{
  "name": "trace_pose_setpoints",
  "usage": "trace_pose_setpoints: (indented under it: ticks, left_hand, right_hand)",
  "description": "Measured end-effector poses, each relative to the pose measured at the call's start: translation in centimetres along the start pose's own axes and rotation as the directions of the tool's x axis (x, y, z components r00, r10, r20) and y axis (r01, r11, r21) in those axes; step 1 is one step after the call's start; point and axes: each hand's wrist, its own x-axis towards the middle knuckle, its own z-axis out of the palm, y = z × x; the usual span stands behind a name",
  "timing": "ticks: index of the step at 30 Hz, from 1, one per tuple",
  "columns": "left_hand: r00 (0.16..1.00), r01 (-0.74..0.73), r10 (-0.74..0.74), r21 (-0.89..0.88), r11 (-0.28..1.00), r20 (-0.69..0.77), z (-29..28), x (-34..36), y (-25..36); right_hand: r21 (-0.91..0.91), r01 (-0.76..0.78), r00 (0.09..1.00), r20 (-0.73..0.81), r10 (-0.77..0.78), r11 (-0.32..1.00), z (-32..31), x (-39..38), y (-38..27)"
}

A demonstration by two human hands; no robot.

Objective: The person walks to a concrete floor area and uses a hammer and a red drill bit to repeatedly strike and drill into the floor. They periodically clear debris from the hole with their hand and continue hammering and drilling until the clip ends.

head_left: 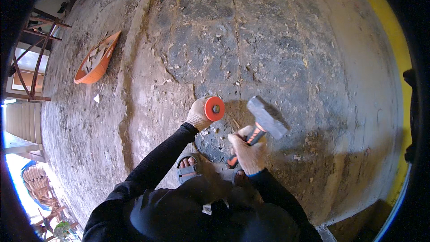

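Observation:
My left hand (196,114), in a pale knit glove, is closed around a chisel with a round orange hand guard (208,112). The chisel's metal striking end faces up, and its shaft and tip are hidden below the guard. To the right, my gloved right hand (251,156) grips the black and orange handle of a club hammer (268,117). Its heavy grey head is raised, apart from the chisel. Beneath both hands lies a chipped floor, with a dark rough patch (210,145) just in front of my feet.
An orange basin (93,77) holding broken pieces stands at the far left. Loose chips are strewn over the dark floor (273,45) ahead. My sandalled left foot (188,169) is close below the chisel. A rusty metal frame (41,47) stands at the left; a yellow band (398,49) borders the right.

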Motion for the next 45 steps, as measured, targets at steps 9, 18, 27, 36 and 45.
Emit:
trace_pose_setpoints:
  ticks: [9, 18, 27, 36, 45]
  left_hand:
    - [0.999, 0.016, -0.018, 0.042, 0.999, 0.048, -0.5, 0.3, 1.2]
    - [0.998, -0.020, 0.015, -0.066, 0.998, -0.066, -0.1, 0.3, -0.4]
    - [1.000, -0.002, 0.001, 0.032, 0.999, 0.024, 0.0, 0.5, -0.2]
    - [0.998, 0.051, -0.053, 0.090, 0.995, 0.016, -0.1, 0.6, -0.3]
    - [0.999, 0.025, -0.026, 0.024, 0.999, 0.024, -0.1, 0.3, 0.8]
  right_hand:
    - [-0.062, -0.012, 1.000, 0.019, 0.014, 0.998, -2.6, 0.1, 0.2]
    - [-0.220, -0.056, 0.986, 0.142, 0.089, 0.974, -0.4, 0.5, 1.8]
    - [-0.272, -0.137, 0.983, 0.081, 0.164, 0.953, 1.3, 1.2, 1.3]
    - [0.092, 0.037, 0.987, -0.156, -0.022, 0.995, -0.4, 0.5, -0.6]
    - [-0.124, 0.012, 0.999, 0.041, -0.007, 0.992, -1.2, 0.5, 0.8]
